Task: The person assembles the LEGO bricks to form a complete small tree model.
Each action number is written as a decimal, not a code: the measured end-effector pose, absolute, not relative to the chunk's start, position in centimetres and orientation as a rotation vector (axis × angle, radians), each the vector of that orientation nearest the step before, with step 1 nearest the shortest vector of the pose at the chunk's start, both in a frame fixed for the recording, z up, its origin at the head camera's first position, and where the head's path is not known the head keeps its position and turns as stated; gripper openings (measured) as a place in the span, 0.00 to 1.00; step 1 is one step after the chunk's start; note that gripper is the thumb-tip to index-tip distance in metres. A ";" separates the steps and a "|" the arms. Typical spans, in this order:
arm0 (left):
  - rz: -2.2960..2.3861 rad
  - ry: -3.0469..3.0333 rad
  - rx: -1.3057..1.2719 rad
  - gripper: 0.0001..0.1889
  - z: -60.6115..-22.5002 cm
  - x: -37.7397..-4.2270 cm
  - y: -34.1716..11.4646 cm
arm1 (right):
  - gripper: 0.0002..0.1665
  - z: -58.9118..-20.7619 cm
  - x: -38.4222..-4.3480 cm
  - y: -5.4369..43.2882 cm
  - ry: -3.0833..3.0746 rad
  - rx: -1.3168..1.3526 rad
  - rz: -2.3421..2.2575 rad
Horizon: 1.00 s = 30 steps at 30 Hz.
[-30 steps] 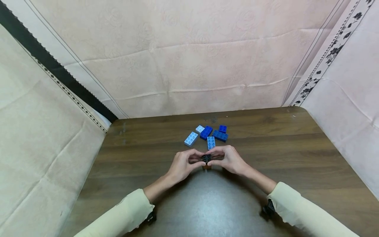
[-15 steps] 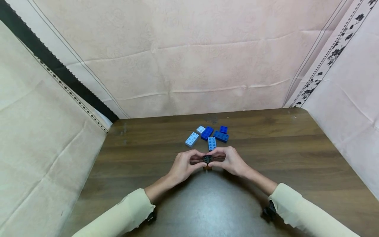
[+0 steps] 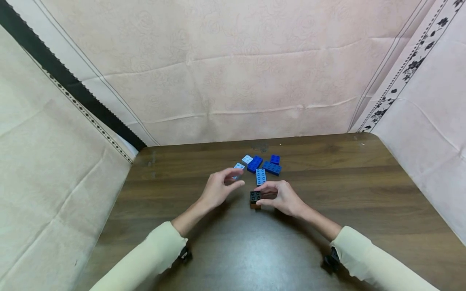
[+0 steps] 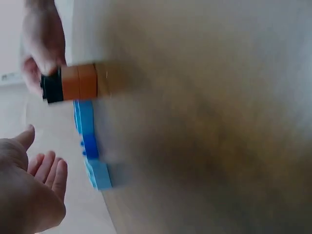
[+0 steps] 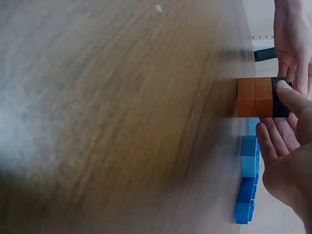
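A small stack stands on the wooden table, with a black four-stud brick (image 3: 255,195) on top of two orange-brown bricks (image 5: 254,98). My right hand (image 3: 283,197) holds the black brick from the right, thumb on its near side and fingers behind. Left of the stack, my left hand (image 3: 217,189) is off the bricks with fingers and thumb spread apart and nothing between them. In the head view its fingers overlap a light blue brick (image 3: 238,166). The left wrist view shows the left hand (image 4: 34,187) apart from the stack.
Beyond the stack lie a mid-blue brick (image 3: 260,177), a pale blue brick (image 3: 247,159), and several darker blue ones, including a royal blue brick (image 3: 255,164) and a navy brick (image 3: 271,167). Cloth hangings (image 3: 233,93) surround the far and side edges of the table (image 3: 320,161).
My left hand has let go of the stack and moved left and slightly away from me, fingers opening. The right hand stays at the black brick, and the stack stands in place.
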<state>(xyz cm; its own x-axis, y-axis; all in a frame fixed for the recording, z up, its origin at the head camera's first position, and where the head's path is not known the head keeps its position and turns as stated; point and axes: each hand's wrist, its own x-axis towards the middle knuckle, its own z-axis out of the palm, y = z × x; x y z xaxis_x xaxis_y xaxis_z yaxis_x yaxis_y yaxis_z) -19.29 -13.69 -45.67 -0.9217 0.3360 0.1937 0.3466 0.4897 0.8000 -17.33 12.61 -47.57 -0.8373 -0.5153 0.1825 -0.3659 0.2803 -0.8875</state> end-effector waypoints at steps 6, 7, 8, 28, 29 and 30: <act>-1.309 -2.732 -0.511 0.34 -46.3 -21.8 -14.6 | 0.18 -47.7 -17.3 12.6 2.421 -0.835 -1.586; -1.282 -2.746 -0.501 0.36 -46.4 -22.1 -14.6 | 0.18 -47.7 -17.3 12.5 2.423 -0.841 -1.584; -1.257 -2.766 -0.492 0.37 -46.5 -22.4 -14.6 | 0.18 -47.7 -17.3 12.5 2.424 -0.841 -1.585; -0.963 -3.001 -0.505 0.38 -48.2 -24.3 -13.4 | 0.18 -47.9 -17.5 12.6 2.411 -0.842 -1.592; -0.957 -2.998 -0.519 0.36 -48.2 -24.4 -13.5 | 0.18 -47.9 -17.5 12.6 2.414 -0.839 -1.592; -0.951 -2.996 -0.534 0.35 -48.1 -24.4 -13.5 | 0.18 -47.9 -17.4 12.6 2.415 -0.837 -1.591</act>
<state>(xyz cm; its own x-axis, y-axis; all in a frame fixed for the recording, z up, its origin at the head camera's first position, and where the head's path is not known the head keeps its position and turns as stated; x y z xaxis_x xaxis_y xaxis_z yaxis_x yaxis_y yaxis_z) -24.40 -13.52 -48.08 -0.9428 0.3288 0.0558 0.3008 0.7661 0.5680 -17.44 12.65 -47.92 -0.8375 -0.5131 0.1881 -0.3754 0.2899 -0.8804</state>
